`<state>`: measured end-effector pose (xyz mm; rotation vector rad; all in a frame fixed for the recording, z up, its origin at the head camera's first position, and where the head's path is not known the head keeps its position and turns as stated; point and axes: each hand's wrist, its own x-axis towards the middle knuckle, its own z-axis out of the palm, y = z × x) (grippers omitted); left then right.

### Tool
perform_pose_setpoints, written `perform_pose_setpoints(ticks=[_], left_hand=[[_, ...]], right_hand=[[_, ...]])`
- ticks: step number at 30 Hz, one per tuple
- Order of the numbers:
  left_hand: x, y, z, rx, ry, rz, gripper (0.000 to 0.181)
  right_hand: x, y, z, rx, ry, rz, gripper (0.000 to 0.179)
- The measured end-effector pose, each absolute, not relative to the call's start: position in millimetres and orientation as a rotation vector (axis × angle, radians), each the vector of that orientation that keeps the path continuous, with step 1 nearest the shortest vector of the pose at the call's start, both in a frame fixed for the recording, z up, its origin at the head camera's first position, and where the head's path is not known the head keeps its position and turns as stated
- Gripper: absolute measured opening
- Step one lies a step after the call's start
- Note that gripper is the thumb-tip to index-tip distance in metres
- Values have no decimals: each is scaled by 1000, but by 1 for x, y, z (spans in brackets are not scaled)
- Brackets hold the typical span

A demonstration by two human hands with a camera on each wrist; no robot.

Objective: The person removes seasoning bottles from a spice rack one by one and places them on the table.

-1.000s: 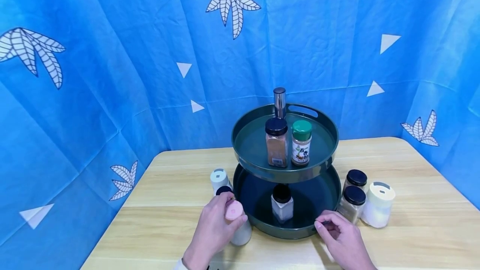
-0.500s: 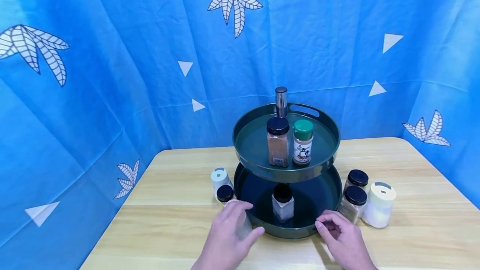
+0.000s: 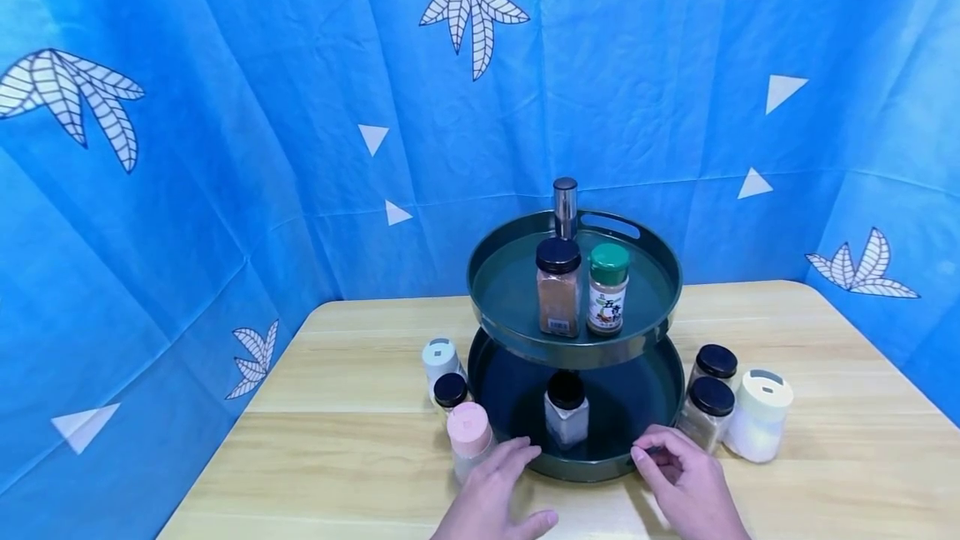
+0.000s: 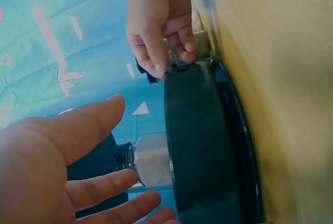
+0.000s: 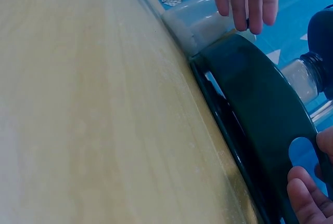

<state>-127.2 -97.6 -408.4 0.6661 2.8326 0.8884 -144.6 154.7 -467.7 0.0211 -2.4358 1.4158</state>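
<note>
A dark green two-tier tray stand [image 3: 577,469] stands on the table. My right hand [image 3: 686,477] pinches the front right of its lower rim between thumb and fingers, beside a handle slot visible in the right wrist view. My left hand [image 3: 495,494] has its fingers extended and thumb spread, holding nothing, close to the lower rim's front left. Just left of that hand is an upright shaker with a pink lid [image 3: 469,430]. On the lower tier sits a black-lidded jar [image 3: 567,419] of pale contents.
The upper tier bears a black-lidded jar [image 3: 558,294] of brown powder and a green-capped spice bottle [image 3: 607,294]. Left of the stand are a white-lidded shaker [image 3: 441,361] and a black-lidded jar [image 3: 452,392]. Two black-lidded jars [image 3: 708,407] and a cream-lidded shaker [image 3: 760,419] stand right.
My left hand has let go of the pink-lidded shaker, leaving it on the table, and moved right and nearer to me. My right hand has kept its place on the rim.
</note>
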Motion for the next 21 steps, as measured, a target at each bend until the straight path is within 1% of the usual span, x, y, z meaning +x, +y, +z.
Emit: perform_pose_setpoints(ticks=[3,10,14,21], left_hand=[[-128,-97,-410,629,2814,884,67],[-132,-96,-418,695,2821,792,72],[-134,-96,-422,708,2831,720,74],[-134,-96,-426,664,2817,723,77]], right_hand=[[-144,155,-467,20,-2436,1424,12],[-143,155,-467,11,-2446,1413,13],[-142,154,-467,59,-2400,1422,15],[-140,153,-459,96,-2435,1418,11]])
